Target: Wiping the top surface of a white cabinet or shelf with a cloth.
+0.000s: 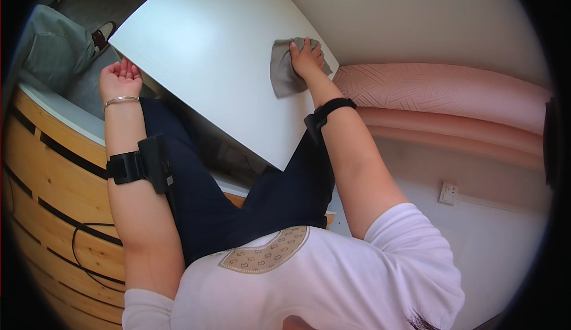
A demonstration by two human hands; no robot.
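Note:
A grey cloth (284, 71) lies bunched on the white tabletop (202, 62), near its right-hand edge. My right hand (308, 59) presses down on it, fingers bent over the folds and gathering part of the fabric. At the table's left edge, my left hand (121, 81) is turned palm up with its fingers loosely curled and nothing visible in them. Its fingertips are close to the table edge; whether they touch it I cannot tell. Dark straps with small devices circle both my forearms, and a bracelet (122, 100) sits on my left wrist.
A slatted wooden bed frame (53, 175) with a black cable (74, 246) is at left. Another person's leg (56, 44) and shoe show at the upper left. Along the wall at right runs a pink padded panel (428, 89), with a wall socket (448, 193) below it.

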